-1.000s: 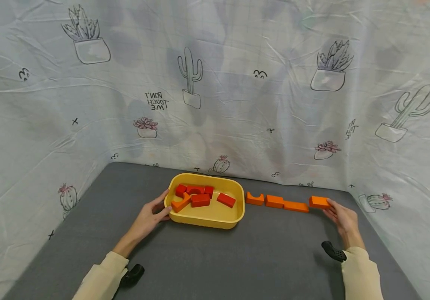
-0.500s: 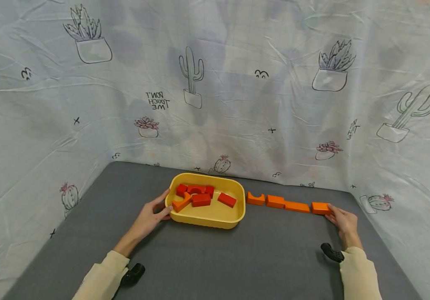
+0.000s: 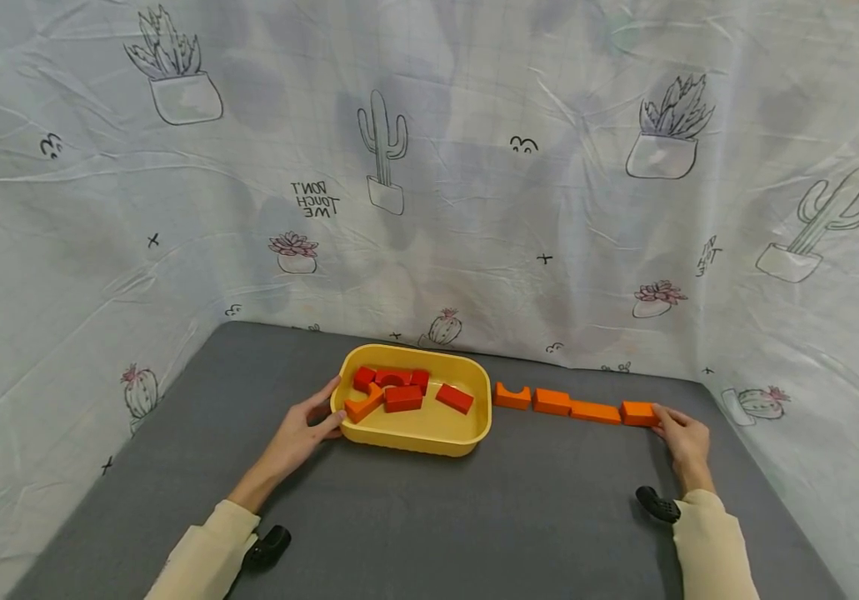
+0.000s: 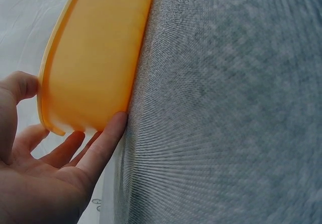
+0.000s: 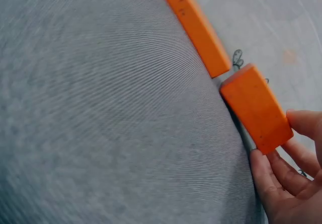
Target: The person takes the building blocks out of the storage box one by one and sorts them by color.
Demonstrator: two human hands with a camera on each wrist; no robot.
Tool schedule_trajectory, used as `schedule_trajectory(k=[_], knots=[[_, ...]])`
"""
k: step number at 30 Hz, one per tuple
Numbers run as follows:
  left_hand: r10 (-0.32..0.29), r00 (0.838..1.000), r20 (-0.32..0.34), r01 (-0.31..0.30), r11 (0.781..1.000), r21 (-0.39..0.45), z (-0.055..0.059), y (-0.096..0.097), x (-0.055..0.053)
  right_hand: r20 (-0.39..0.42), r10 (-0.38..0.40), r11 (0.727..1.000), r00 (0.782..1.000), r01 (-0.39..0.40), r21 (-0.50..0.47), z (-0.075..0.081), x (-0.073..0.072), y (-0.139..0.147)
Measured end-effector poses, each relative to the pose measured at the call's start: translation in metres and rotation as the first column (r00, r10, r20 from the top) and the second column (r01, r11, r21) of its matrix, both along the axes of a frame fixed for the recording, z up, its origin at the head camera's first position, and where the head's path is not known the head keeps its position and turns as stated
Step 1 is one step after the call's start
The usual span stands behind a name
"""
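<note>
My left hand holds the left end of a yellow plastic bin. In the left wrist view, the thumb lies at the bin's rim and the other fingers touch the wall lower down. Inside the bin are several red blocks and an orange notched block. At the right, my right hand pinches the right end of an orange rectangular block between thumb and fingers. This block is at the row's right end, with a small gap to the long flat orange block.
Between bin and held block run an orange block with a curved notch, a rectangular orange block and the long flat one. All lie on a grey table. A white printed curtain stands behind.
My right hand has lowered the orange block to the end of the row, then shifted it slightly left towards the long flat block. My left hand stays at the bin.
</note>
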State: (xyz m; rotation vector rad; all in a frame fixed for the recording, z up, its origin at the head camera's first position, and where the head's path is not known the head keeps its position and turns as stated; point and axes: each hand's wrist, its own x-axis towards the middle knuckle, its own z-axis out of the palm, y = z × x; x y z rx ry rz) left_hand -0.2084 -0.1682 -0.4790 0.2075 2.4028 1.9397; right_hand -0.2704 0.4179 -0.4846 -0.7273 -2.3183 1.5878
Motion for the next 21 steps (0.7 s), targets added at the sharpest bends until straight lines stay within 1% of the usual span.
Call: schedule_trajectory(k=[2,5,8,14,21], knots=[[0.003,1.000,0.000,-0.003,1.000,0.001,0.0001,0.0000,0.0001,-0.002,-0.025,0.996,1.000,0.025,0.080,-0.0016,0.0005,-0.0014],[0.006,1.000,0.001,-0.006,1.000,-0.002,-0.0001,0.0001,0.0001,-0.008,-0.072,0.981,0.997,0.073,0.177,-0.0039,0.0019,-0.0031],[0.013,1.000,0.002,-0.013,1.000,-0.007,-0.0009,0.0003,-0.0004,-0.009,-0.105,0.968,0.994,0.104,0.230,-0.0053,0.0039,-0.0047],[0.021,1.000,0.002,-0.021,1.000,-0.019,-0.0019,0.0003,-0.0011,-0.031,-0.128,0.971,0.991,0.132,0.200,-0.0056,0.0068,-0.0058],[0.025,1.000,0.008,-0.025,0.999,-0.022,-0.0024,0.0004,-0.0016,-0.038,-0.121,0.973,0.992,0.126,0.192,-0.0055,0.0088,-0.0055]])
